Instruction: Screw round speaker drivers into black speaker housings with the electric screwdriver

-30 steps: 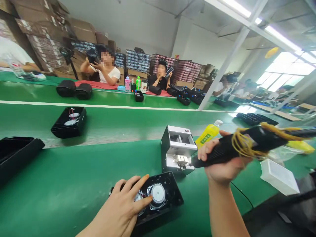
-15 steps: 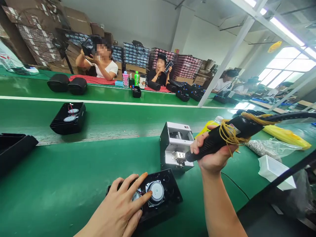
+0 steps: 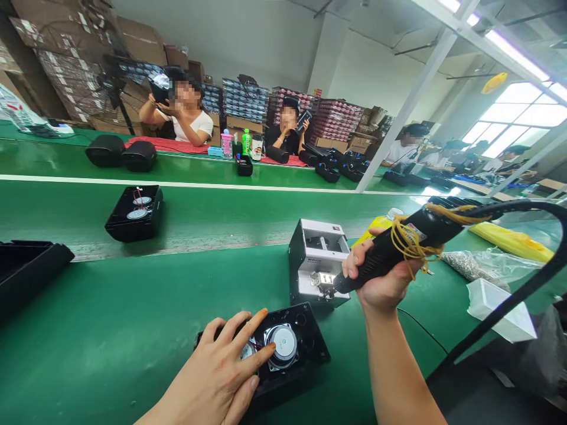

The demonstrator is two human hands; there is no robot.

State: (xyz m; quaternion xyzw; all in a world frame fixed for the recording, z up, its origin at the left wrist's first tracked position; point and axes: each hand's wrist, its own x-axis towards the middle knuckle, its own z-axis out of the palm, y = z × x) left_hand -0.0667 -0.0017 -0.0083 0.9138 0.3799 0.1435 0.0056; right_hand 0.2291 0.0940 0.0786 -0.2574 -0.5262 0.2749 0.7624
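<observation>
At nine o'clock, a black speaker box point(image 3: 134, 213) rides the green surface point(image 3: 133, 313); it has crept rightward since a moment ago. At six o'clock the left hand point(image 3: 221, 372) lies spread flat on the speaker housing point(image 3: 290, 348), likely pinning it steady. Just beyond, at twelve o'clock, stands the grey screw feeder point(image 3: 318, 260). The right hand point(image 3: 381, 283) is wrapped around the electric screwdriver point(image 3: 398, 248), whose tip meets the feeder's outlet, seemingly to collect a screw; earlier it hung higher, short of it.
</observation>
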